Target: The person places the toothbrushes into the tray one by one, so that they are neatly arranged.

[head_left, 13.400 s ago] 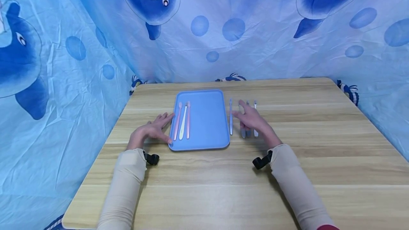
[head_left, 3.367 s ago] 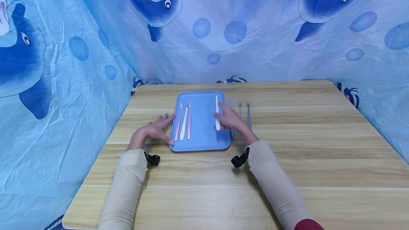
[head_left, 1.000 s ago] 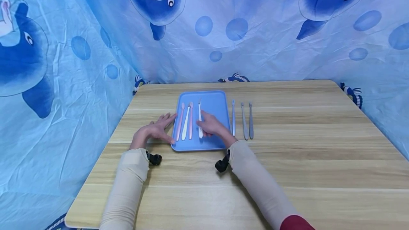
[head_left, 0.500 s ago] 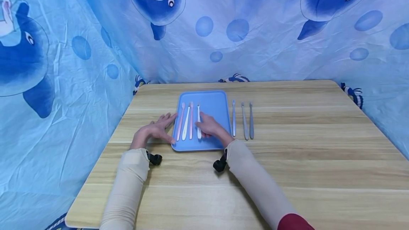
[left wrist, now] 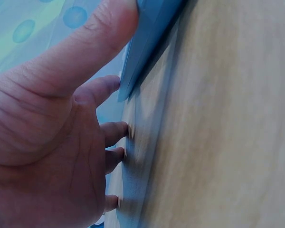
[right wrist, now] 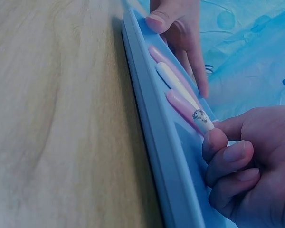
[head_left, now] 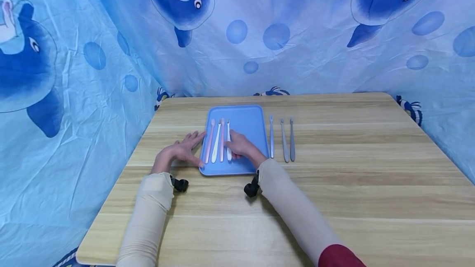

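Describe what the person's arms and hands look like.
The left hand and right hand are bare. The left sleeve and right sleeve are beige, the right one meeting dark red fabric farther up. Each wrist carries a small black device.

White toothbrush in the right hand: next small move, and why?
Probably settle the white toothbrush onto the blue tray and let go: the right hand pinches it within the tray's outline, just right of the adjacent pink toothbrush and roughly parallel. Whether it already touches down is unclear.
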Tool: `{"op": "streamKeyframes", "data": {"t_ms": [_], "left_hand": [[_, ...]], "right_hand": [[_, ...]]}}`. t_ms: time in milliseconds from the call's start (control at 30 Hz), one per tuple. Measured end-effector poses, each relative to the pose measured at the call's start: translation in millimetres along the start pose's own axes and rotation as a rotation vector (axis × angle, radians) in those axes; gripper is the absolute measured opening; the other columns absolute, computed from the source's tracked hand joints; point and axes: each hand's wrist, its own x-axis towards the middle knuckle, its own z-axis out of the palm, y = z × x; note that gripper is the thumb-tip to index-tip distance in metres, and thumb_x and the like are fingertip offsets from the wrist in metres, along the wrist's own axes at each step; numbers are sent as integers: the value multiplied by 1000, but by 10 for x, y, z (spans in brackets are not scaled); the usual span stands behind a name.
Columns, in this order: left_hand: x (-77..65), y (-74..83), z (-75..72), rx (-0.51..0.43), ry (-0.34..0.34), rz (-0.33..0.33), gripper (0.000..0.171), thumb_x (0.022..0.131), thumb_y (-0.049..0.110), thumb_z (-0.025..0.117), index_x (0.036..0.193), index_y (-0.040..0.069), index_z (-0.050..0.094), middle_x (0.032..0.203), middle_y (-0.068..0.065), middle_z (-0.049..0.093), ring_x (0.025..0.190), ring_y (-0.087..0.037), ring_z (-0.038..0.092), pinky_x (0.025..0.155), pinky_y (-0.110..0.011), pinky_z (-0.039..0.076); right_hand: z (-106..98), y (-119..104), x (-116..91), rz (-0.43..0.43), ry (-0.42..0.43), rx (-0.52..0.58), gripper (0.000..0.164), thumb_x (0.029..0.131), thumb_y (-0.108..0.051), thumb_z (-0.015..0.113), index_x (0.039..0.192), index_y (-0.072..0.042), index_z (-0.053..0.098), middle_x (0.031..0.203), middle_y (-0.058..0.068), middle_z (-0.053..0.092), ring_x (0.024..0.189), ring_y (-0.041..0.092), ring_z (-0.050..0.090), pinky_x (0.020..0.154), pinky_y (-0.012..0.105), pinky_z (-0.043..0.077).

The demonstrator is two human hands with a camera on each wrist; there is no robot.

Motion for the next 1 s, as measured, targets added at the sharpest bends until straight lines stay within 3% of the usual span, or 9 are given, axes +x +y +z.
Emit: {"op": "streamKeyframes", "data": {"t_ms": [300,1000], "left_hand": [[-8,10,-7,6,5,-2,132,68,61,84,163,23,1,169,-21,-10,155,-47,-14,119,-74,-7],[-23,11,0,-3,7,-1,130,70,58,84,163,22,1,169,-21,-10,154,-47,-15,119,-74,-8]], "right_hand": [[-2,-66,58,62,-12,-61,62,108,-23,43,160,-4,15,56,3,57,39,12,47,37,23,38],[25,-66,52,82,7,-87,63,107,-29,46,159,-5,19,59,2,59,41,12,47,39,23,38]]}}
